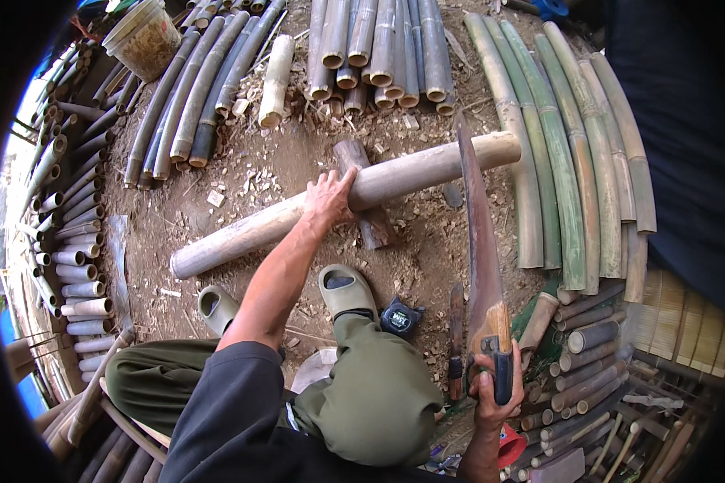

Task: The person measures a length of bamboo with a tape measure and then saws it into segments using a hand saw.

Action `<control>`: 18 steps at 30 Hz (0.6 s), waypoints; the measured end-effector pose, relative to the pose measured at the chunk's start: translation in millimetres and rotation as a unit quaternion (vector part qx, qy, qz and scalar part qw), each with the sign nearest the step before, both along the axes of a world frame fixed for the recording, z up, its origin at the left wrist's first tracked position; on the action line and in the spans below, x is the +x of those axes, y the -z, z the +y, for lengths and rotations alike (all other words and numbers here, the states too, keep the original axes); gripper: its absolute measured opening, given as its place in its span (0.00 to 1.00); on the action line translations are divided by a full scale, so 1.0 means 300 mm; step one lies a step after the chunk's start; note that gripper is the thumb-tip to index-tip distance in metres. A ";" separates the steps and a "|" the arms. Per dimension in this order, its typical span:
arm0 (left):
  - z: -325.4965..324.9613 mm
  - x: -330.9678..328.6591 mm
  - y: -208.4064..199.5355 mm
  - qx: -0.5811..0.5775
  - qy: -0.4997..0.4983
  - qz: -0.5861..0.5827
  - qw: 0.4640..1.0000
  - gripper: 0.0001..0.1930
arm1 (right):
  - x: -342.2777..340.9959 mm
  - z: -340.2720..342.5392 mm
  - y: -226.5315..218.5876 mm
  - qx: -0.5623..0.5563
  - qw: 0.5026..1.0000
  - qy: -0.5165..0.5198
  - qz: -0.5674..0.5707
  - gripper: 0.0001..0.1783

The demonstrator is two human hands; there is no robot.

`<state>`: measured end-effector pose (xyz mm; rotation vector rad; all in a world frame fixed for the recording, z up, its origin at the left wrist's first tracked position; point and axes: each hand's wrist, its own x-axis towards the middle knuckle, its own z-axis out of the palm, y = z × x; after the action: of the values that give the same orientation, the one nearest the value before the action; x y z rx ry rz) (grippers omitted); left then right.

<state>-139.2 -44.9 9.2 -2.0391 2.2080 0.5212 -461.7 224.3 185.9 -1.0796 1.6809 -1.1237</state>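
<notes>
A thick bamboo pole (411, 173) lies aslant across a short dark log (374, 228) on the dirt floor. My left hand (329, 196) rests on top of the pole near its middle, fingers curved over it just left of the log. In my right hand (495, 389) is a hand saw (477, 233), gripped by its dark handle. Its long rusty blade points away from me, and its upper part overlaps the right portion of the pole in view; whether blade and bamboo touch I cannot tell.
A tape measure (401, 317) sits beside my shoe (347, 290). A knife-like tool (456, 338) lies left of the saw. Cut bamboo lengths (379, 48) are piled ahead, with greenish poles (572, 185) at right and stacked pieces (80, 274) at left. A dirty bucket (142, 40) stands far left.
</notes>
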 end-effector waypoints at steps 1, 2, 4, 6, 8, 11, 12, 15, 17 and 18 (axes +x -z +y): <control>0.014 0.012 0.010 0.007 -0.002 0.019 1.000 0.55 | -0.005 -0.010 0.009 0.004 1.000 -0.009 0.001 0.38; 0.033 0.034 0.020 0.014 -0.005 0.037 0.999 0.54 | -0.009 -0.020 0.019 0.007 1.000 -0.018 0.003 0.38; 0.064 0.039 -0.019 0.035 -0.009 0.060 0.998 0.52 | -0.020 -0.051 0.027 0.022 0.999 -0.042 0.008 0.38; 0.086 0.033 -0.019 0.052 0.005 0.058 0.997 0.52 | -0.029 -0.070 0.054 -0.009 0.995 -0.089 0.034 0.38; 0.080 0.034 -0.023 0.071 0.009 0.055 0.996 0.52 | -0.010 -0.079 0.055 0.006 0.997 -0.081 0.008 0.37; 0.042 0.024 -0.015 0.110 0.001 0.051 0.993 0.53 | 0.014 -0.130 0.108 -0.103 0.975 -0.133 0.147 0.36; 0.042 0.003 -0.003 0.051 0.004 0.025 0.998 0.46 | 0.019 -0.129 0.134 -0.069 0.984 -0.124 0.112 0.35; -0.009 -0.062 0.026 0.057 -0.124 0.125 0.983 0.39 | 0.049 -0.194 0.171 -0.061 0.972 -0.173 0.146 0.34; 0.023 -0.084 0.037 -0.016 -0.125 0.087 0.988 0.37 | 0.073 -0.222 0.185 -0.074 0.969 -0.189 0.144 0.34; 0.027 -0.090 0.025 -0.026 -0.116 0.084 0.989 0.37 | 0.079 -0.225 0.186 -0.069 0.967 -0.195 0.150 0.34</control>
<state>-166.3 -36.7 1.6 -2.3778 2.1006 0.6880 -437.9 156.7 130.1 -1.6545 1.5317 -0.8615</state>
